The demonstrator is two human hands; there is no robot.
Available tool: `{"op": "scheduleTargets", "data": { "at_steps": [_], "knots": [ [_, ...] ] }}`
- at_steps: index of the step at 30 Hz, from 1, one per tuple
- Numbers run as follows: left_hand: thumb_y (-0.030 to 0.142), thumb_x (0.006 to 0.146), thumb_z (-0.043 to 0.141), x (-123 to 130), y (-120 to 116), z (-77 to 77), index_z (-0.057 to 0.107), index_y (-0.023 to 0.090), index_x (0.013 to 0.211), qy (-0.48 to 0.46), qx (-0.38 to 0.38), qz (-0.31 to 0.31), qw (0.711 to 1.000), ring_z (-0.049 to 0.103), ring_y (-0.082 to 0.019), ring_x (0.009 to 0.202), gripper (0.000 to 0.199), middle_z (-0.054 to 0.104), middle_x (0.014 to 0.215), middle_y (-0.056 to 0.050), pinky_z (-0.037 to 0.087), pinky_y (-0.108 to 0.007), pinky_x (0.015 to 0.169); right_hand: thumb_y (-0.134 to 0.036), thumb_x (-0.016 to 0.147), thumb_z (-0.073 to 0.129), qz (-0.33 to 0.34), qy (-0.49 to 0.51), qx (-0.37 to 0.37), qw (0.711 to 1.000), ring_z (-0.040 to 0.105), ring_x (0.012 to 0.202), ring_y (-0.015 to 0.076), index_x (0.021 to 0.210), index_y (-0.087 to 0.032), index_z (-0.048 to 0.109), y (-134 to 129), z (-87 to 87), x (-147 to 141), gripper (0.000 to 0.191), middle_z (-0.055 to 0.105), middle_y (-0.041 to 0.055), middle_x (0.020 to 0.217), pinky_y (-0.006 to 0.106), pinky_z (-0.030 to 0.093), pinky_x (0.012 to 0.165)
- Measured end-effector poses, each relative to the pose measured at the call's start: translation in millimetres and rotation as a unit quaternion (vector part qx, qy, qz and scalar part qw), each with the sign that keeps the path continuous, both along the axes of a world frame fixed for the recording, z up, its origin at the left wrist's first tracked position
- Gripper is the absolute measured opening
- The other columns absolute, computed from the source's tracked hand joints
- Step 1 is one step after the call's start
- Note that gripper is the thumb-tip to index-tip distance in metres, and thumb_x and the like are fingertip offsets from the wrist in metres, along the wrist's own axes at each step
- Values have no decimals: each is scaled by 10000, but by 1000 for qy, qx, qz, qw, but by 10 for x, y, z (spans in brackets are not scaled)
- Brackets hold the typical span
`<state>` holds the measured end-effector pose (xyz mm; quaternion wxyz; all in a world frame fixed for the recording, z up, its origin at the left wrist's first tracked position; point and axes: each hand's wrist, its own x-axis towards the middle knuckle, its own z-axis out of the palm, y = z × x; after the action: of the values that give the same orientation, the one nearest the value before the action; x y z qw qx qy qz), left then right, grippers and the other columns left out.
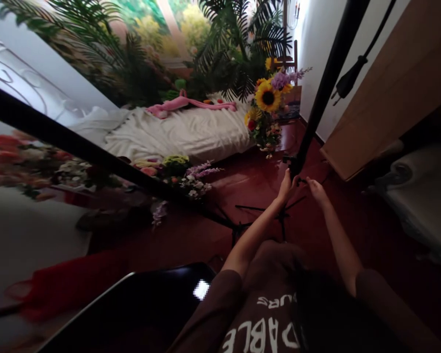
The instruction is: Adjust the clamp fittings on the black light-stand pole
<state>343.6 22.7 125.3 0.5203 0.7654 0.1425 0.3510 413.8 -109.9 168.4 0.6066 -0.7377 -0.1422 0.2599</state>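
A black light stand [325, 88] rises from the floor on the right and leans toward the upper right. My left hand [287, 186] is wrapped around its pole just below a dark clamp collar [293, 159]. My right hand [315, 189] is at the pole's right side, its fingers pinched at a small black knob [301, 181] that sticks out toward it. The knob is small and dark, so its exact shape is hard to make out. Below both hands the stand's thin legs [248, 208] spread over the dark red floor [228, 191].
Another black pole [95, 157] crosses the left side. A white-draped bed [183, 130] bears a pink plush toy [172, 105]. Sunflowers [267, 96] and other flowers [196, 184] stand around it. A black plug [349, 81] dangles near a brown panel [382, 98]. A dark glossy screen [139, 304] is at lower left.
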Motion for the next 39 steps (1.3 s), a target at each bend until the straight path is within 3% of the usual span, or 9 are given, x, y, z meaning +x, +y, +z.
{"op": "scheduleTargets", "data": {
  "at_steps": [8,12,16,19,22,25,30,35,39],
  "knots": [
    [380,940,520,46,-6,-146,500,160,1221,48,4,30,998,673,-235,992,357,670,1103,-171,518,-377,877,-695,601,756,65,45,23,997,643,636,113,815,-165,692,-30,14,96,576,758,67,810,224,490,588],
    [388,942,515,32,-6,-125,513,185,1152,37,7,24,999,670,-201,900,292,672,1042,-131,522,-345,827,-543,551,843,62,-20,73,995,673,791,149,892,-192,709,-21,-13,146,507,756,43,903,283,534,730],
    [388,943,516,15,-9,-88,516,184,1135,37,7,24,999,661,-194,886,280,666,1040,-132,520,-328,805,-455,575,807,20,-108,89,990,669,913,205,683,-208,718,50,-55,198,284,741,47,907,400,531,901],
    [399,937,524,12,-7,-89,517,180,1165,39,1,23,999,667,-208,922,316,668,1047,-142,522,-340,822,-433,678,719,-31,-156,108,981,663,1019,226,588,-206,680,91,-13,187,247,736,78,1021,433,503,976],
    [401,936,520,20,-3,-117,508,179,1201,33,2,18,999,667,-224,972,346,667,1086,-158,526,-364,853,-432,776,678,-26,-169,134,976,667,1073,217,867,-213,747,142,102,90,247,734,83,1113,411,515,976],
    [378,953,473,39,6,-159,502,169,1204,17,6,13,1000,660,-226,1019,328,654,1137,-174,524,-376,893,-471,763,737,19,-199,102,974,683,1064,221,1110,-213,716,251,213,-53,433,739,85,1131,381,532,952],
    [375,963,442,55,27,-170,517,152,1135,0,10,-4,1000,641,-219,1059,292,640,1159,-181,514,-376,936,-558,774,715,-4,-294,11,956,713,969,259,1032,-202,747,444,342,-208,441,769,93,1025,368,545,879],
    [370,950,493,-11,8,-47,475,155,1202,29,-15,-15,999,647,-170,894,332,650,1090,-132,514,-305,819,-603,771,711,-25,-330,45,942,724,886,248,963,-193,775,509,674,-236,458,784,65,923,325,553,812],
    [381,943,518,-72,-20,60,460,184,1200,50,-43,-32,997,620,-130,751,329,648,991,-71,479,-263,728,-594,793,709,-32,-356,89,930,718,890,226,1035,-203,764,585,1011,-141,463,782,46,946,304,568,790]
  ]
}}
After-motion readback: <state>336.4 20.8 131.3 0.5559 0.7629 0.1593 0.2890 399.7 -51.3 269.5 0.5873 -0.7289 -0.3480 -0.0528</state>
